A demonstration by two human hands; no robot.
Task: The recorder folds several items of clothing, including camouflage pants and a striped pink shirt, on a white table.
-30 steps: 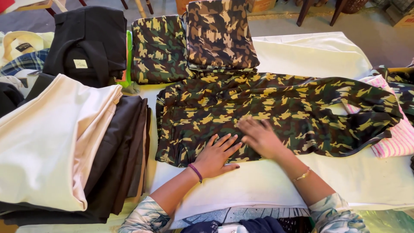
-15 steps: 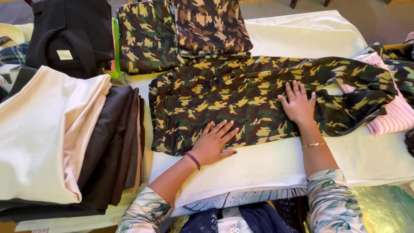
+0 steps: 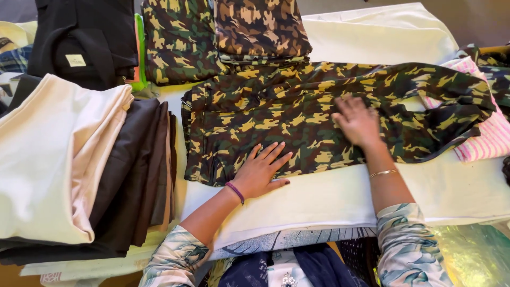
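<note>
Garment: camouflage trousers (image 3: 297,114) lie spread flat across the white-covered tabletop (image 3: 372,32), waistband end toward the person's left, legs running out to the right over a pink striped cloth (image 3: 486,135).
Left hand: the left hand (image 3: 263,170) rests palm down on the lower edge of the trousers near the waist end, fingers spread apart, gripping nothing; a purple band circles the wrist.
Right hand: the right hand (image 3: 358,121) presses flat on the middle of the trousers, fingers open and slightly fanned, blurred in the frame; a thin bracelet sits on the forearm.
Arm pose: both forearms reach forward from patterned sleeves, the left angled inward, the right almost straight ahead.
Doing it well: judged from the spread cloth, smoothing works best with one palm anchoring the fabric while the other sweeps outward along the leg, keeping the seams aligned and the edges square.
Behind: two folded camouflage stacks (image 3: 234,32) sit at the far edge of the tabletop, beside a black folded garment (image 3: 87,37).
Left side: a pile of cream and dark brown folded cloth (image 3: 79,165) lies just beside the trousers.
</note>
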